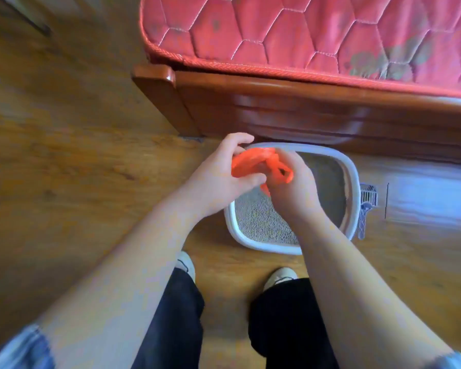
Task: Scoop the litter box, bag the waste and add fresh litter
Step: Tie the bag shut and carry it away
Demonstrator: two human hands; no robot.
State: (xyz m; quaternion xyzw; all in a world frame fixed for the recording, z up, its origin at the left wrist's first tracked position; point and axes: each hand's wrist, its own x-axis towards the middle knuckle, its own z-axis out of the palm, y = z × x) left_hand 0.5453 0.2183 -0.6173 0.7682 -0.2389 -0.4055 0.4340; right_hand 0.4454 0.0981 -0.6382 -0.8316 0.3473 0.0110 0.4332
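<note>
A white litter box (353, 182) holding grey litter (261, 219) sits on the wooden floor against the bed frame. Above it, both my hands hold a crumpled orange plastic bag (253, 163). My left hand (218, 177) grips the bag from the left with fingers curled over it. My right hand (293, 190) pinches the bag's handle loops from the right. A grey slotted scoop (366, 206) hangs on the box's right side. My hands hide the middle of the box.
A wooden bed frame (277, 110) with a red quilted mattress (317, 33) runs along the back. My two feet in light shoes (280, 276) stand just in front of the box. Wooden floor (64, 155) stretches out to the left.
</note>
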